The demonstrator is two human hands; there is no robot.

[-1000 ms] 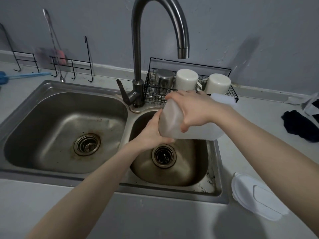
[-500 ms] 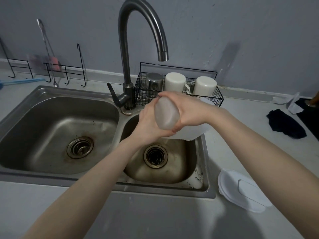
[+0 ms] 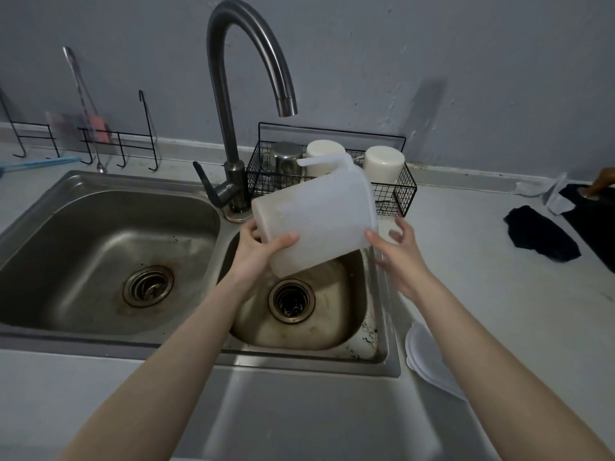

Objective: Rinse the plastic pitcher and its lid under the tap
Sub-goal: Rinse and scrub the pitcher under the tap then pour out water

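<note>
The translucent plastic pitcher [image 3: 316, 214] is tilted above the small right sink basin [image 3: 349, 331], its base low and toward me, its spout up near the rack. My left hand [image 3: 263, 251] grips its lower left corner, thumb across the front. My right hand [image 3: 399, 247] is at the pitcher's lower right edge with fingers spread, the thumb touching the wall. The white lid [image 3: 429, 361] lies flat on the counter right of the sink, partly behind my right forearm. The tap [image 3: 286, 101] ends above the pitcher; no water runs.
A large left basin [image 3: 109, 254] lies beside the small one. A black wire rack [image 3: 392, 194] with a steel cup and two white mugs stands behind the pitcher. A dark cloth [image 3: 542, 237] lies on the right counter. Wire hooks and tongs [image 3: 83, 104] line the back wall.
The pitcher has been turned from lying sideways to nearly upright. My right hand came off its top and moved to its lower right side; my left hand shifted to the lower left corner.
</note>
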